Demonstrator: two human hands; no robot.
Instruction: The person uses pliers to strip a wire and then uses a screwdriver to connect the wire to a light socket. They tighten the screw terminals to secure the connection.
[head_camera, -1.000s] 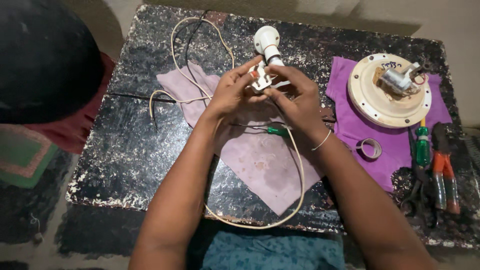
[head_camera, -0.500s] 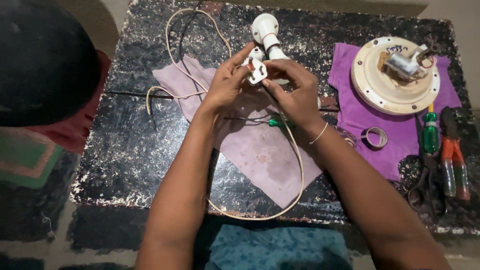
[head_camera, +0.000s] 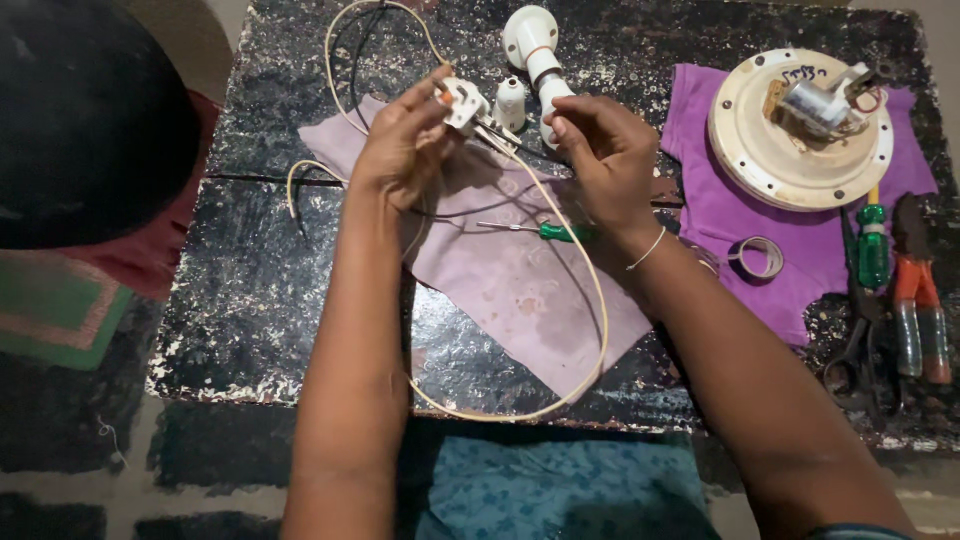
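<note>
Over a scuffed black table (head_camera: 250, 290) with chipped, white-flecked paint, the left hand (head_camera: 405, 150) pinches a white electrical plug (head_camera: 462, 103) between thumb and fingertips above a pale pink cloth (head_camera: 500, 290), a cream cable (head_camera: 590, 300) looping from it toward the table's near edge. The right hand (head_camera: 605, 160) hovers just beside it with fingers curled narrow, holding nothing I can make out, near a white lamp holder (head_camera: 530, 45). A green-handled screwdriver (head_camera: 545, 231) lies on the cloth; further right a purple cloth (head_camera: 720, 210) bears a round cream plate with a motor (head_camera: 800, 125).
</note>
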